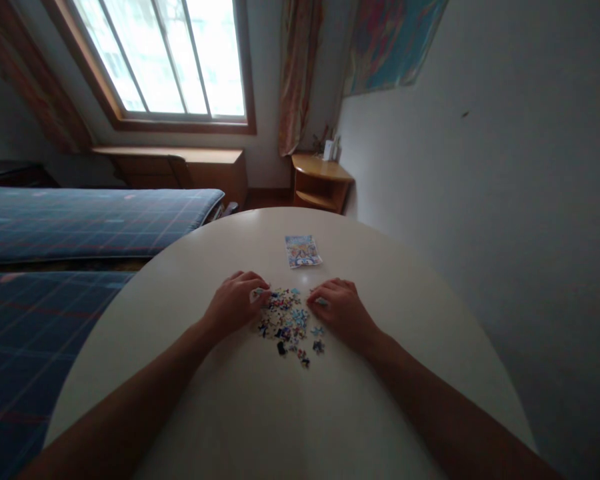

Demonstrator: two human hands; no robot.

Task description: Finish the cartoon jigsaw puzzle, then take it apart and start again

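Small jigsaw puzzle pieces [283, 320] lie in a loose heap on the round white table [250, 413], mostly blue, dark and multicoloured. My left hand [235, 301] rests at the heap's left edge, thumb and fingers curled in around a puzzle piece. On the opposite side, my right hand [343, 308] has its fingers bent together, with a light-blue puzzle piece [322, 302] showing at them. A few pieces, among them a dark one [319, 347], lie apart near the right wrist. Beyond the heap is a small printed picture sheet [303, 252], lying flat.
Beds with blue plaid covers [90, 223] stand to the left. A white wall [510, 200] runs along the right. Behind the table are a wooden corner shelf [323, 167], a desk [200, 157] and a bright window [165, 60] with curtains.
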